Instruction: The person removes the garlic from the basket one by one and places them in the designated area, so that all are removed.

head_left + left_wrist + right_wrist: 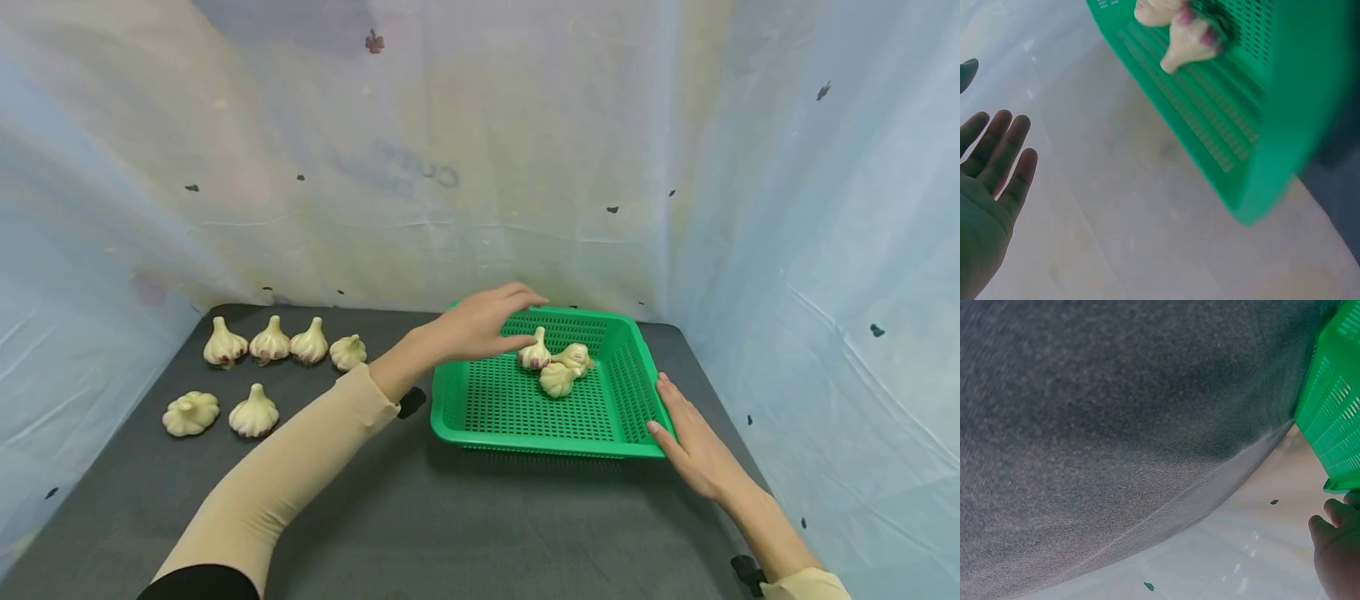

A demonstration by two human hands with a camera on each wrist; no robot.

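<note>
A green plastic basket [525, 442] holds three garlic bulbs, one of them a purple-streaked garlic bulb [536, 354]. Over the basket's left part is my left hand [483, 325], its fingers extended and its thumb apart from them. It holds nothing, though the thumb tip appears close to that streaked bulb in the head view. The left wrist view shows the same hand [988, 187] spread beside the basket rim [1166, 125]. At the basket's right front corner, my right hand [697, 450] rests against the rim with straight fingers, the thumb lying over the edge.
On the dark table [465, 517], left of the basket, are several more garlic bulbs: a back row ending in a small bulb [348, 353], and two nearer ones, a pale bulb [191, 414] and an upright bulb [254, 412]. Pale plastic sheeting [525, 167] encloses the table's back and sides.
</note>
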